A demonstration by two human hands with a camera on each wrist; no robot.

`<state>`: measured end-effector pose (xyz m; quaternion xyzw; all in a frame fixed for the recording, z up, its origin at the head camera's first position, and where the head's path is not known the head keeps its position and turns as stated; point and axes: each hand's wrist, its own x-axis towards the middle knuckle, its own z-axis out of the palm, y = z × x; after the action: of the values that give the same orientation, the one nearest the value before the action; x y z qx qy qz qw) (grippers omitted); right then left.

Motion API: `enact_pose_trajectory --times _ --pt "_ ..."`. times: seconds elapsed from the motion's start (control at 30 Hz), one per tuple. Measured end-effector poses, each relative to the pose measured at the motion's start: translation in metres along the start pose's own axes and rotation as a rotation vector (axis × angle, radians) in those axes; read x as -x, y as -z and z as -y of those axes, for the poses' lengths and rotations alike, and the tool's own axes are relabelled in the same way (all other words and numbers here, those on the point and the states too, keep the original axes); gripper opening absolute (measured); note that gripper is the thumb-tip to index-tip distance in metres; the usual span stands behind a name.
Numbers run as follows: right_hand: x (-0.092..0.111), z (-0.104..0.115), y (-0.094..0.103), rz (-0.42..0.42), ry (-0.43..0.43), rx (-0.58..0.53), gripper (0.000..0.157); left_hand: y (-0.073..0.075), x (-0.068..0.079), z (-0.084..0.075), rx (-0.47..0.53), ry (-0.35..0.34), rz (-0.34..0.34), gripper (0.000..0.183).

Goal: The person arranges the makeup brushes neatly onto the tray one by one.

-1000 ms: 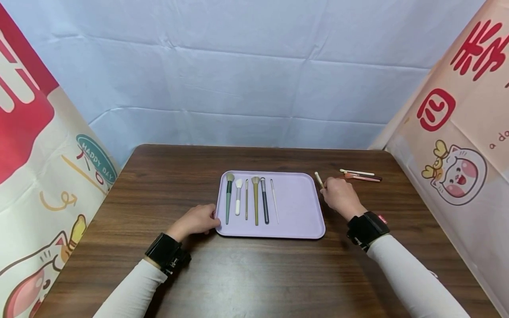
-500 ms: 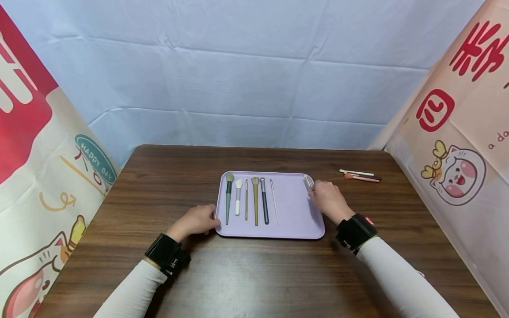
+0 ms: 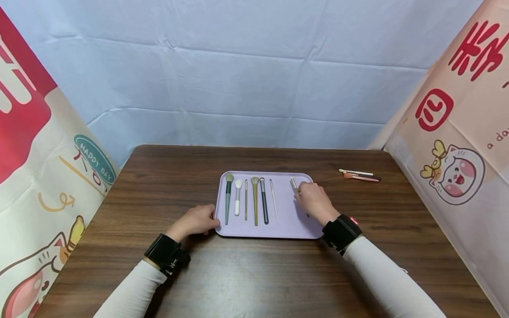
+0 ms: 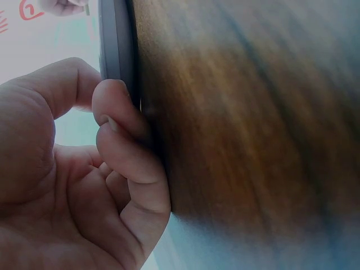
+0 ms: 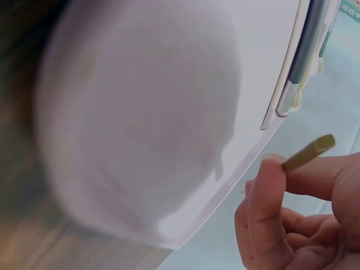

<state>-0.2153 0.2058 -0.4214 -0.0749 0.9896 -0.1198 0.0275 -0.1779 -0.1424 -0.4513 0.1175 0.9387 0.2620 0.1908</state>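
Note:
A lilac tray (image 3: 288, 227) lies on the table. My left hand (image 3: 195, 220) grips its left rim, thumb above and fingers curled at the edge, as the left wrist view shows. Over the tray's right part, my right hand (image 3: 316, 202) pinches a makeup brush (image 3: 294, 184); its olive handle (image 5: 309, 153) sticks out between thumb and finger in the right wrist view. Several makeup brushes lie side by side on the tray, heads pointing away: a green one (image 3: 228, 201) at the left, a gold one (image 3: 255, 203), a dark grey one (image 3: 264, 203) and a thin white one (image 3: 274, 201) among them.
Beyond the tray, at the back right of the wooden table (image 3: 254, 274), lie a cream brush (image 3: 359, 172) and a pink brush (image 3: 363, 177) close together with a dark handle between them. A pale blue cloth (image 3: 238, 88) hangs behind, printed sheets at both sides.
My right hand has moved left with the brush, from beside the tray's right edge to over the tray. My left hand and the brushes lying on the tray have stayed put.

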Motion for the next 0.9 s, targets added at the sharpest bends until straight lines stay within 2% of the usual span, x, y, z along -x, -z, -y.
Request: enact_pose_trajectory --times 0.2,0.5,0.9 --pt "-0.001 0.012 -0.002 0.009 0.006 0.011 0.021 0.0 0.001 0.0 0.006 0.002 0.002 0.011" --pt "-0.002 0.025 -0.007 -0.036 0.048 0.036 0.022 0.0 0.002 -0.001 0.006 0.006 0.006 0.011" --pt "-0.002 0.036 -0.01 -0.036 0.047 0.042 0.022 0.001 0.001 -0.002 0.006 0.003 0.004 0.011"
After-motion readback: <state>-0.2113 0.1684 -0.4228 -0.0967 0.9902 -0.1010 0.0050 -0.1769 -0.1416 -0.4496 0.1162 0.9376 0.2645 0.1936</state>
